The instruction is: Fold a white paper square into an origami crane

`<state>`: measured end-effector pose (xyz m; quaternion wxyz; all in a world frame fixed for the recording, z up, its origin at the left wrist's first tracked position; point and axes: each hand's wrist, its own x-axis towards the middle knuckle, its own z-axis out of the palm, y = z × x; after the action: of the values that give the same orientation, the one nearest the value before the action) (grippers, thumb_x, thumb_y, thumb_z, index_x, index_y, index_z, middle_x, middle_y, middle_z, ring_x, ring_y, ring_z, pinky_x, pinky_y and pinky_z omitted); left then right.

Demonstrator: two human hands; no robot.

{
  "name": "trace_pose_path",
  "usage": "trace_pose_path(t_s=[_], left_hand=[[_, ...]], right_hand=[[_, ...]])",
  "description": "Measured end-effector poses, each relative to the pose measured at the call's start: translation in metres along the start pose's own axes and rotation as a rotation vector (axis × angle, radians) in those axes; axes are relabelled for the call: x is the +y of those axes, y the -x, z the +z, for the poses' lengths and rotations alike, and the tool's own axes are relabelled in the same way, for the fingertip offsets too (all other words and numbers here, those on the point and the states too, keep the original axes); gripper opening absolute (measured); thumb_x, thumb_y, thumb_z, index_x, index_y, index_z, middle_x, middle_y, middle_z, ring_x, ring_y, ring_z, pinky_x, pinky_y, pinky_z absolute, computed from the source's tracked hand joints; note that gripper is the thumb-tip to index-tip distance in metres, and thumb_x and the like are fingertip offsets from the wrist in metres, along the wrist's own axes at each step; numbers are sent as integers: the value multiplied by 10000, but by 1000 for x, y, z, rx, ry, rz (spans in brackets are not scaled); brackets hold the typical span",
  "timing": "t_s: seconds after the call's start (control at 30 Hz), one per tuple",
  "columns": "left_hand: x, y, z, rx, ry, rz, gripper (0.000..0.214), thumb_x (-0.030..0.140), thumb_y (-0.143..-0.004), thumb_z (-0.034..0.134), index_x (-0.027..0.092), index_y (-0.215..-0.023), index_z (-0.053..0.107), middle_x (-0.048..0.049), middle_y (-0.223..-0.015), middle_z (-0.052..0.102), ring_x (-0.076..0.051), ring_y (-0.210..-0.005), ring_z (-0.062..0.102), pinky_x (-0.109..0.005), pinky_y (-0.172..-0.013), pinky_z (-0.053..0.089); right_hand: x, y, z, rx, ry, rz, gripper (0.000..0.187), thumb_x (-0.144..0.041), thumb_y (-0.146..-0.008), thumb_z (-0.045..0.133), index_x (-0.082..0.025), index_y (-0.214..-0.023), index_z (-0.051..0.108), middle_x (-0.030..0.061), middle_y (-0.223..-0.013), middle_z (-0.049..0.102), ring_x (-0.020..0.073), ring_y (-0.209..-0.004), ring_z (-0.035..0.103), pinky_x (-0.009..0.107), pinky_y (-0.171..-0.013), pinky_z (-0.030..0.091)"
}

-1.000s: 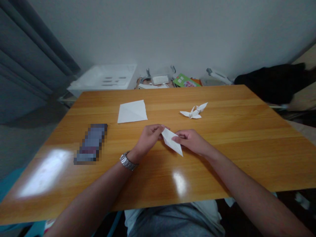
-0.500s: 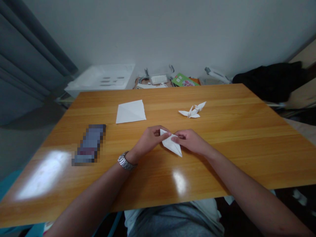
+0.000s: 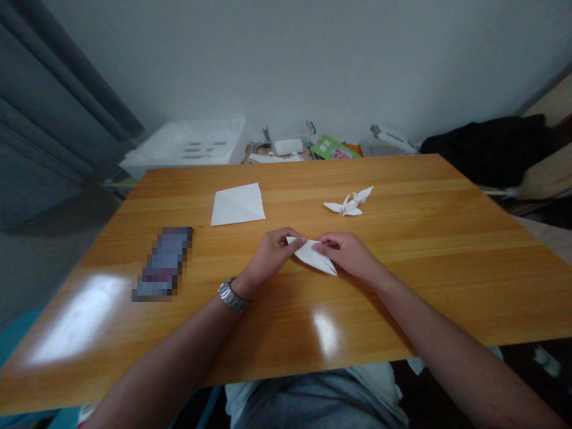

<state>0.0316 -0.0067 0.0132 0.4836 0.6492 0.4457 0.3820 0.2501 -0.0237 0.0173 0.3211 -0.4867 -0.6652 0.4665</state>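
Observation:
A folded white paper piece (image 3: 314,257), long and pointed, lies low over the wooden table (image 3: 402,286) near its middle. My left hand (image 3: 270,257), with a metal watch on the wrist, pinches the paper's left end with closed fingers. My right hand (image 3: 348,254) pinches the paper from the right, fingers pressed together on its top edge. The paper's pointed tip sticks out below my right hand toward me.
A flat white paper sheet (image 3: 238,204) lies behind my left hand. A finished white paper crane (image 3: 350,204) rests behind my right hand. A blurred dark rectangular object (image 3: 163,262) lies at the left. Beyond the table's far edge are a white box (image 3: 187,146), clutter and dark cloth (image 3: 491,149).
The folded paper has tilted flatter toward the table, and both hands have shifted slightly along it while still pinching it.

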Motion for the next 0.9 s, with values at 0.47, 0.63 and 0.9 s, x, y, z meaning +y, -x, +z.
trace_pose_path(t_s=[0.47, 0.63, 0.9], left_hand=[[1, 1, -6, -170, 384, -166, 427, 490, -929, 646, 96, -1043, 761, -127, -1032, 773, -224, -919, 732, -386, -956, 578], [7, 1, -12, -180, 281, -97, 371, 391, -982, 533, 128, -1092, 769, -125, -1184, 748, -235, -1075, 704, -361, -981, 557], [13, 5, -7, -187, -197, 55, 305, 431, -950, 619, 171, -1009, 767, -67, -997, 786, -187, -879, 716, -262, -776, 540]], right_hand=[[1, -2, -6, 22, 76, -48, 308, -439, -946, 594, -168, -878, 724, 39, -817, 722, 173, -719, 612, 280, -665, 446], [-2, -1, -9, 47, 223, -59, 296, -421, -959, 579, -176, -911, 737, 44, -833, 738, 184, -732, 621, 286, -661, 426], [-10, 4, -5, -71, 367, -108, 274, -389, -986, 564, -198, -955, 758, 50, -871, 775, 189, -759, 672, 278, -658, 417]])
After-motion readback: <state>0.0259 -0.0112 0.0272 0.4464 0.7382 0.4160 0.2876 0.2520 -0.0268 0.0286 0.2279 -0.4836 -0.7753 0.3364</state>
